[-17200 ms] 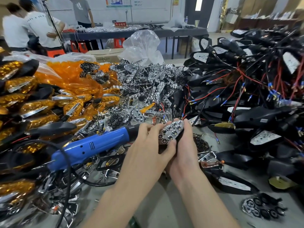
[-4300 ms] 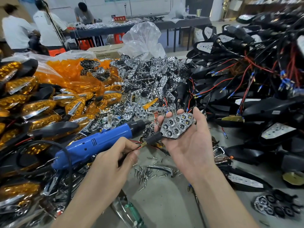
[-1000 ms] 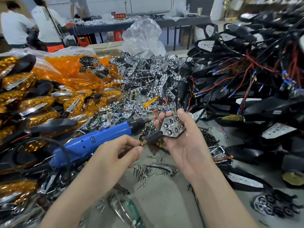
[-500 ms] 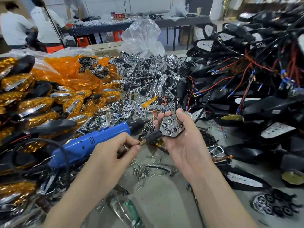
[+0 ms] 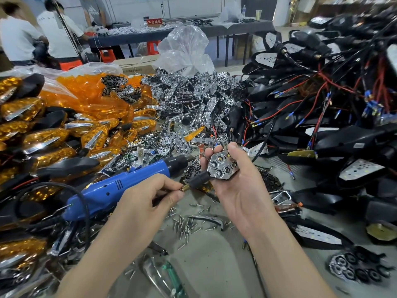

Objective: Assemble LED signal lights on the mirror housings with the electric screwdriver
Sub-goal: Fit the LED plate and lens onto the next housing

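Cluttered bench (image 5: 206, 265) (bare only near centre): right hand (image 5: 240, 190) grips reflector (image 5: 222, 168); left hand (image 5: 146, 201) pinches its stem (image 5: 196, 181).

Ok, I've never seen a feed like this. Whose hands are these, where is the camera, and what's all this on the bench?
There is no machine here: it is one person's two bare hands, filmed by a wide-angle camera worn on the head, looking forward and down.

The right hand holds a chrome LED reflector piece on its black stem. The left hand pinches the brass tip at the end of that stem.

The blue electric screwdriver lies on the bench, not in either hand. Loose screws are scattered in front. To the left are amber signal lights, in the middle a heap of chrome reflectors, to the right black mirror housings with red and black wires.
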Demonstrator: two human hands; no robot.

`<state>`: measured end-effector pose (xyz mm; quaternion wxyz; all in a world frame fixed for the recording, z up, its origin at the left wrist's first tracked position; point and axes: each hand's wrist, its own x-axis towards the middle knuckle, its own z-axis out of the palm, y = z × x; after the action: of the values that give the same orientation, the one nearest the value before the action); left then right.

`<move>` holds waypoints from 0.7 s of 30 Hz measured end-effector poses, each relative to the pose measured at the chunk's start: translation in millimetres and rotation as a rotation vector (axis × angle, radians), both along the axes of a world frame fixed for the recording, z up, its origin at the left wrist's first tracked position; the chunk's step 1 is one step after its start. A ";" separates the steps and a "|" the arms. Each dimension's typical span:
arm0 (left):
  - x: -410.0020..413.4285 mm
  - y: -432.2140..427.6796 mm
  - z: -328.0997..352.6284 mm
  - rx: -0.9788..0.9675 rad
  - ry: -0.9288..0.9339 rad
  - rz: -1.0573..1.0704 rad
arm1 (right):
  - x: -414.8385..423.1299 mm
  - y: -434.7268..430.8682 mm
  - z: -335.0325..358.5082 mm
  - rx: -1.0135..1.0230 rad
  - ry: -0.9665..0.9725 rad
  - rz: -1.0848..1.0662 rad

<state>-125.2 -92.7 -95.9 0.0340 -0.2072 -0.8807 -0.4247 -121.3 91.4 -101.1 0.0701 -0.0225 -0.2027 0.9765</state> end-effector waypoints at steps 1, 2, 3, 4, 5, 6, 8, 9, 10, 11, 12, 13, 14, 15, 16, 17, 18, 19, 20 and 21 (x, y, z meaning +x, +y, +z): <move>0.7 0.2 0.6 -0.007 0.006 -0.011 | -0.5 -0.1 -0.2 -0.007 -0.005 -0.005; 1.4 0.2 1.1 -0.013 0.010 -0.021 | -1.2 -0.2 -0.4 -0.007 -0.009 -0.013; 1.8 0.1 1.2 -0.013 0.015 -0.027 | -1.4 0.0 -0.8 0.000 -0.009 -0.020; 2.0 -0.3 1.0 -0.013 0.019 -0.031 | -1.6 0.2 -1.1 0.007 -0.008 -0.026; 1.8 -0.6 1.2 -0.013 0.027 -0.031 | -1.6 0.3 -1.4 0.010 -0.006 -0.029; 1.7 -0.8 1.0 -0.013 0.035 -0.028 | -1.5 0.5 -1.5 0.006 -0.004 -0.028; 1.1 -0.6 0.0 -0.003 0.036 -0.021 | -1.0 1.0 -1.3 -0.008 -0.003 -0.023; 0.8 -0.6 -0.9 0.008 0.028 -0.018 | -0.8 1.0 -1.2 -0.013 -0.008 -0.020; 0.6 -0.4 -2.0 0.018 0.018 -0.016 | -0.8 0.9 -1.2 -0.013 -0.013 -0.018; 0.4 -0.2 -2.6 0.025 0.009 -0.013 | -0.7 0.8 -1.1 -0.007 -0.017 -0.016; 0.3 0.2 -3.0 0.029 0.004 -0.010 | -0.6 0.6 -1.0 0.002 -0.021 -0.015; 0.1 0.3 -3.2 0.030 0.005 -0.007 | -0.5 0.4 -0.8 0.011 -0.023 -0.014; -0.1 0.4 -3.2 0.031 0.009 -0.001 | -0.6 0.3 -0.9 0.017 -0.023 -0.016; -0.5 0.4 -3.2 0.032 0.015 0.009 | -0.8 0.2 -0.8 0.021 -0.022 -0.019; -0.8 0.3 -3.2 0.036 0.020 0.020 | -1.2 0.3 -1.1 0.021 -0.020 -0.022; -0.9 0.2 -2.8 0.040 0.029 0.029 | -1.2 0.5 -1.3 0.018 -0.018 -0.023; -0.9 0.3 -2.4 0.041 0.047 0.032 | -1.7 0.9 -2.1 0.015 -0.014 -0.022; -0.6 0.4 -1.7 0.039 0.068 0.034 | -1.9 1.2 -3.2 0.015 -0.010 -0.023; -0.4 0.8 -1.1 0.038 0.085 0.037 | -2.6 1.6 -4.4 0.018 -0.007 -0.025; -0.5 1.4 -0.6 0.040 0.094 0.041 | -2.9 1.9 -5.4 0.021 -0.005 -0.028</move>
<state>-125.8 -91.3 -96.5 0.0879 -0.2082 -0.8734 -0.4313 -124.2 93.3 -106.5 0.0837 -0.0272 -0.2126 0.9732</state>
